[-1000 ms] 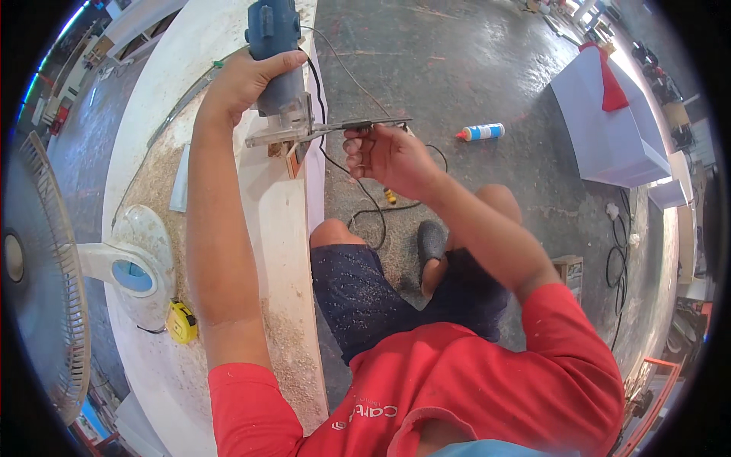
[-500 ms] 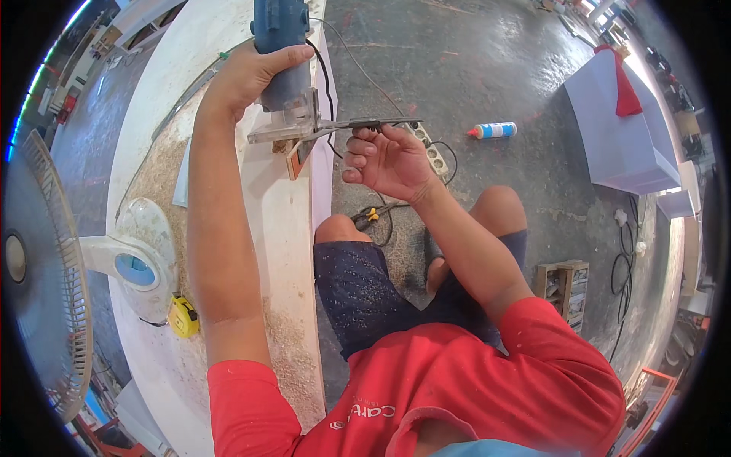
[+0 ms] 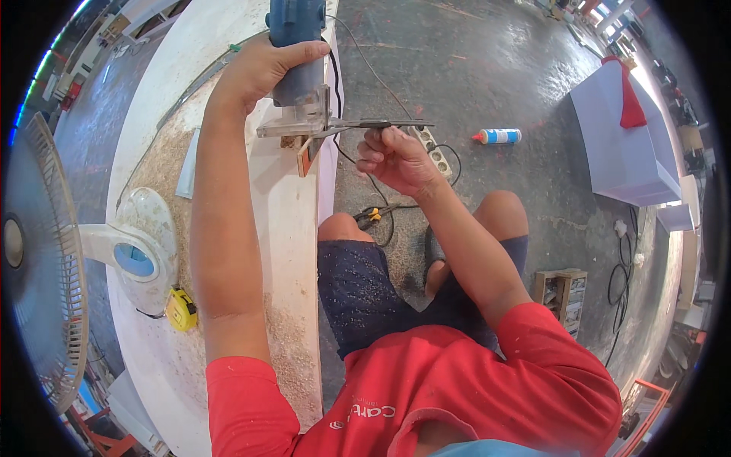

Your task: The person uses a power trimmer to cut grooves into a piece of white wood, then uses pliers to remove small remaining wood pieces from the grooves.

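Observation:
My left hand is wrapped round the blue body of a trim router, thumb across its front. The router's clear plastic base sits at the edge of the white workbench, beside a small wooden piece with an orange-brown face. With fingers curled, my right hand pinches a slim dark metal tool from below. This tool's forked end reaches left to the router base and the wooden piece; its exact kind I cannot make out.
Sawdust covers the white workbench, which also bears a yellow tape measure and a fan at left. On the floor are a power strip, cables, a red-tipped bottle, a wooden crate and a white box.
The router, the slim metal tool and both hands have shifted slightly right in the picture, along with the bench edge. Both grips look the same.

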Demonstrator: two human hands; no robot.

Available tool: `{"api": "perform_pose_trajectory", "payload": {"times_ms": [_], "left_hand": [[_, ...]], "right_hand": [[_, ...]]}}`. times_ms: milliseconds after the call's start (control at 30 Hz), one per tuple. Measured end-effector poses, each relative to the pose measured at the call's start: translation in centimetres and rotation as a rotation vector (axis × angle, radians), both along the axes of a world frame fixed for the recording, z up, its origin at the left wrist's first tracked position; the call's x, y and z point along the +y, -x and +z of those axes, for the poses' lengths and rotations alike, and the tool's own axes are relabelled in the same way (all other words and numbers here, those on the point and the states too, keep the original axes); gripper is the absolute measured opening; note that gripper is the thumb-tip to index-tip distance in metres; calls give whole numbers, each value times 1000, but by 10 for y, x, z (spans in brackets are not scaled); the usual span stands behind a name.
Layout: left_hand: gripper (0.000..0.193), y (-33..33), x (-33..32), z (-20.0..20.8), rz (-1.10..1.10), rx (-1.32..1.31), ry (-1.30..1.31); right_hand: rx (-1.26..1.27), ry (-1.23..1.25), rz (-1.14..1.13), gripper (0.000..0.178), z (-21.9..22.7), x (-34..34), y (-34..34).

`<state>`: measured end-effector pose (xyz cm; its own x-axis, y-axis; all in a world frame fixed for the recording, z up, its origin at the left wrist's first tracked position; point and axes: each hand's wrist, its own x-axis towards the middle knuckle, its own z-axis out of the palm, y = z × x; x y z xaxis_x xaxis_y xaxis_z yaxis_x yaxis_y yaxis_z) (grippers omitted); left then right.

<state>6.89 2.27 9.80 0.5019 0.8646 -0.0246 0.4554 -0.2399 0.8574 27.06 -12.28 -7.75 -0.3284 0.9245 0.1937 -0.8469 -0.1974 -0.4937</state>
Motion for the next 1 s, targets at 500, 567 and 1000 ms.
{"api": "perform_pose_trajectory", "payload": {"times_ms": [500,567,1000], "left_hand": [[72,0,5,-5,55,1,-31],[73,0,5,-6,58,12,-42],[56,1,6,-5,0,-45,-34]], "right_hand": [[-607,112,-894,16,14,-19,36],[-468,60,-818,17,13,-19,33],[-75,129,-168,19,15,-13,3]]}}
